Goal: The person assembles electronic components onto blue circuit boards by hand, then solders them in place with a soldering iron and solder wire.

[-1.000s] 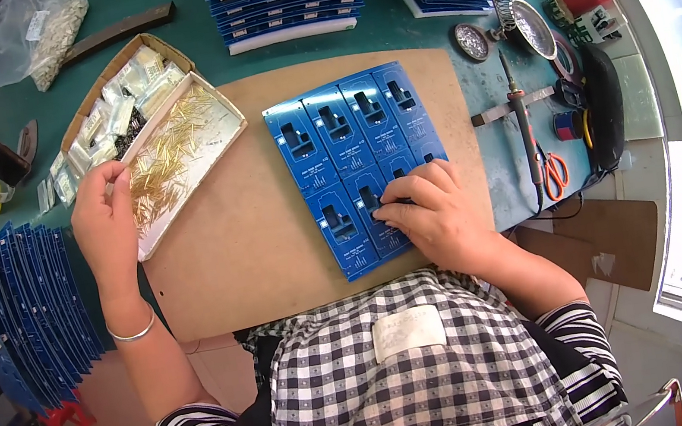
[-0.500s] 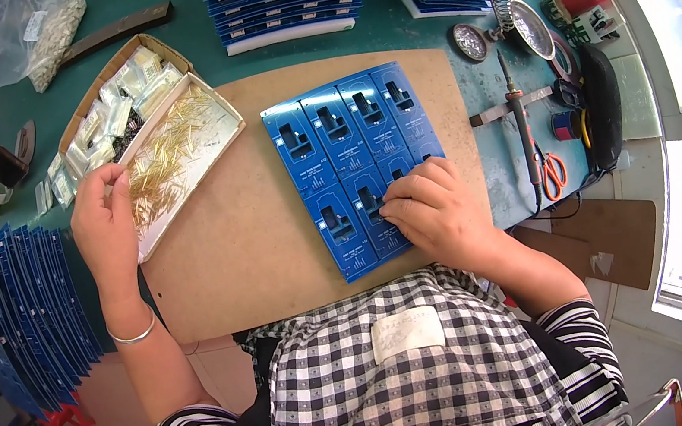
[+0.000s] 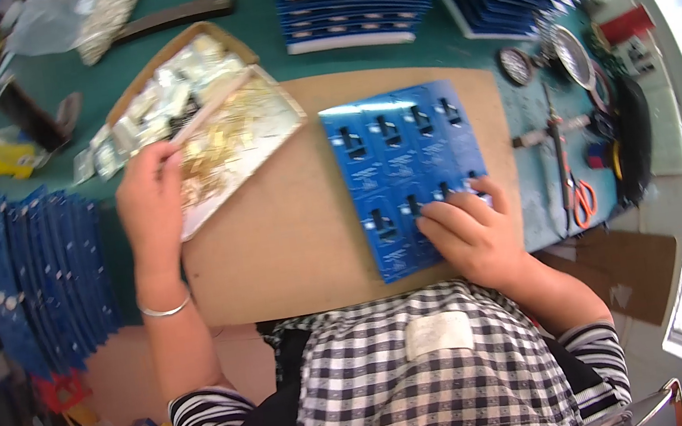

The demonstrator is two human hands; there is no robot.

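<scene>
A panel of joined blue circuit boards (image 3: 402, 171), with dark cutouts and white print, lies slightly turned on a brown board. Over its near right part rests my right hand (image 3: 475, 238). Its thumb and forefinger are pinched at a cutout in the near row, with another finger lifted; anything between the tips is too small or hidden. My left hand (image 3: 149, 201) is at the left edge of a cardboard tray (image 3: 285, 109) holding loose thin gold-coloured pins (image 3: 218, 147). Its thumb and forefinger are bent close together, and what they hold, if anything, is blurred.
Small clear bags (image 3: 167, 93) fill the tray's far compartment. Blue boards stand in rows at far left (image 3: 40, 273) and at the back (image 3: 355, 2). On the right lie a soldering iron (image 3: 561, 156), orange-handled scissors (image 3: 585, 200) and a round metal dish (image 3: 572, 58).
The whole view has shifted, so everything sits further right and is blurred. My left fingertips are closer to the tray's edge. A finger of my right hand has lifted; its pinch stays at the panel.
</scene>
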